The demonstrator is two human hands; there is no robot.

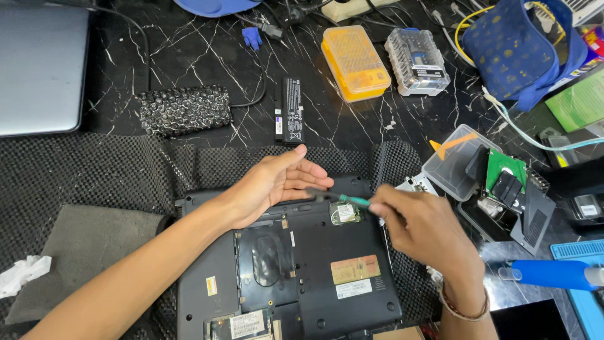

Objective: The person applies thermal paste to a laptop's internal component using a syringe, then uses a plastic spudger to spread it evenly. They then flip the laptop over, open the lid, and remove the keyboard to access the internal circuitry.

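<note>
A black laptop [314,277] lies upside down on a black mesh mat [94,170], with its bottom covers off and small circuit boards showing. My left hand [277,182] rests open, palm up, on the laptop's far edge and holds nothing. My right hand [421,226] grips a green-handled screwdriver [343,199]. Its dark tip points left toward my left palm, just above a small square module [345,213] in the laptop.
A black laptop battery [290,110] and a bubble-wrapped item [184,110] lie beyond the mat. Farther back are a yellow bit case [355,62] and a clear one [416,61]. Right: a clear tray [454,164] with parts, a blue tool [547,274]. A grey laptop [39,66] sits far left.
</note>
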